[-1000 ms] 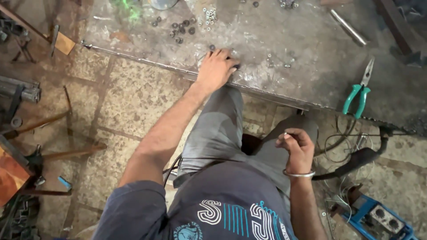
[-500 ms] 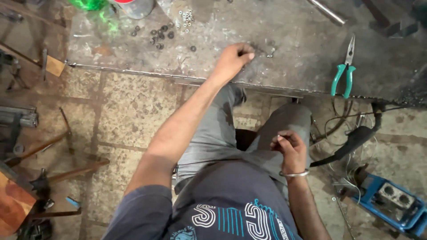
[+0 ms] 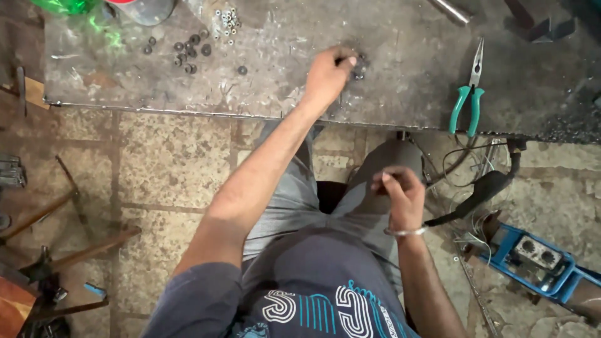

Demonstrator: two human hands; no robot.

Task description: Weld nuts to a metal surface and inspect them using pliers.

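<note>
The left hand (image 3: 328,74) has moved farther onto the metal sheet (image 3: 282,75) than half a second ago, when it lay near the sheet's front edge; its fingers now pinch shut over a small dark nut (image 3: 359,70), one of a few small dark pieces lying there. The nut looks round, dull and almost black; finer detail is too small to tell. The right hand (image 3: 399,194) stays over the lap, fingers curled together; whether it holds anything I cannot tell. Green-handled pliers (image 3: 468,94) lie to the right, and scattered washers (image 3: 191,50) lie well to the left.
</note>
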